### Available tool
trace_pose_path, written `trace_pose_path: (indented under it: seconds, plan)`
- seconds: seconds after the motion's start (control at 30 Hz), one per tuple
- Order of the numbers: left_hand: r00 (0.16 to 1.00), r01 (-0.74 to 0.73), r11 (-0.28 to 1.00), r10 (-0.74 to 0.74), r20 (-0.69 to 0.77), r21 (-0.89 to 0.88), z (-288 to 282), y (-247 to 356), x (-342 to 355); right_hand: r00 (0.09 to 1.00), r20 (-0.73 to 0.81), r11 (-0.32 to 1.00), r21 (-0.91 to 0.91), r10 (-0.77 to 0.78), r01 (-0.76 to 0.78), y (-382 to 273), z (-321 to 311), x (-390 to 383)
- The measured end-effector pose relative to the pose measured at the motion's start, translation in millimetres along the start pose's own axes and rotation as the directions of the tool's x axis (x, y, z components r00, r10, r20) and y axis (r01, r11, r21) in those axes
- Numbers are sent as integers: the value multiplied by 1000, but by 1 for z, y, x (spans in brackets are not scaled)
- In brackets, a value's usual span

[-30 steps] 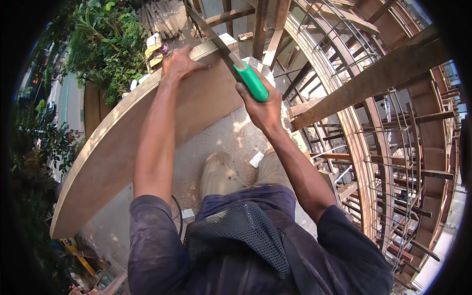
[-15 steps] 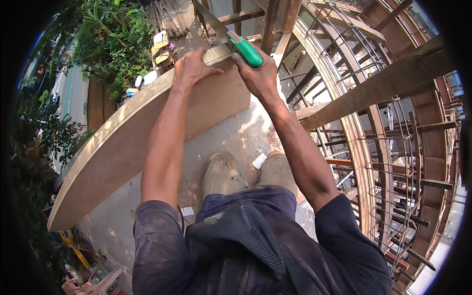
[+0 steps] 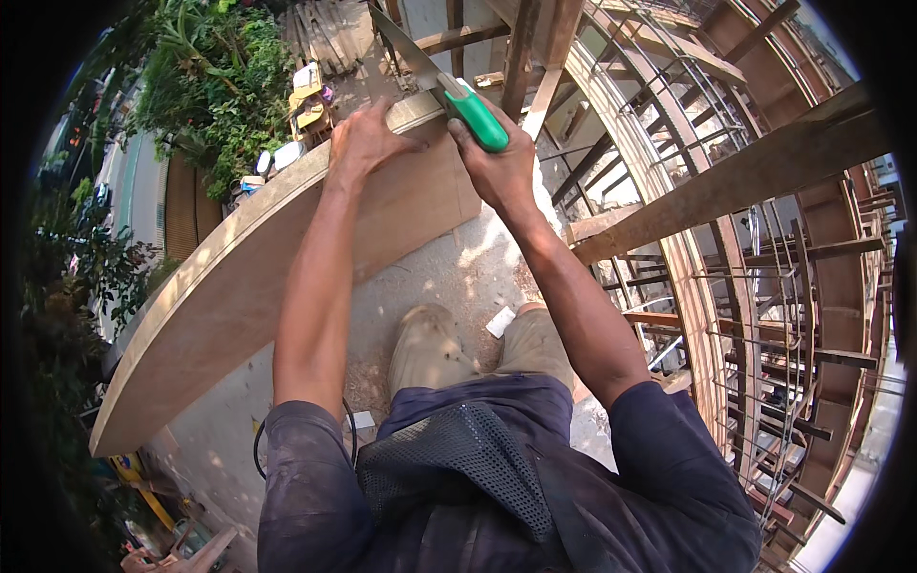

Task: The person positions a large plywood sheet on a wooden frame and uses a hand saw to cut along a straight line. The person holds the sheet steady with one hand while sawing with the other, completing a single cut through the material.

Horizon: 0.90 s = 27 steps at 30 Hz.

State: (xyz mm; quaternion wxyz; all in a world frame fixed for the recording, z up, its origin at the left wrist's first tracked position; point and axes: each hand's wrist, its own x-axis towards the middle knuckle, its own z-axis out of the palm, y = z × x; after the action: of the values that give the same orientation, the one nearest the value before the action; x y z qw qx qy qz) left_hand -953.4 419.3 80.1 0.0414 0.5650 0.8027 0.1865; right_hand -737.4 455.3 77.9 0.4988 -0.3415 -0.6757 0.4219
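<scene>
A long plywood board (image 3: 239, 296) stands on edge in front of me, its pale top edge running from the lower left up to my hands. My left hand (image 3: 368, 141) clasps that top edge close to the far end, thumb on the near face and fingers over the other side. In my right hand (image 3: 501, 162) is a handsaw (image 3: 478, 116), gripped by its green handle. The saw's metal blade points up and away to the left, right at the board's end beside my left hand. Where the teeth meet the wood is hard to make out.
A thick timber beam (image 3: 726, 181) slants in from the right, over timber framing and thin steel bars. Green plants (image 3: 224, 86) and a road lie beyond the board. My knees are close to the board over a dusty concrete floor (image 3: 411, 277) with white scraps.
The saw handle and my right hand have shifted slightly toward me. My left hand keeps its hold on the board, and the view has moved a little.
</scene>
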Motion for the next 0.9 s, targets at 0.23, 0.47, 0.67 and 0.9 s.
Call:
trace_pose_path:
  seconds: [0.23,0.47,0.67,0.9]
  plan:
    - [973,165,986,-158,166,-29,-4,-42,20,987,67,989,-33,143,-141,-20,-61,-119]
    - [989,107,994,-110,94,38,-2,-47,16,969,153,981,-57,195,-188,-51,-93,-160]
    - [998,48,999,-48,32,14,-5,-10,-4,989,105,993,27,109,-112,-13,4,7]
    - [988,118,993,-118,97,3,1,-53,32,990,101,986,-144,101,-85,-27,-120,-203]
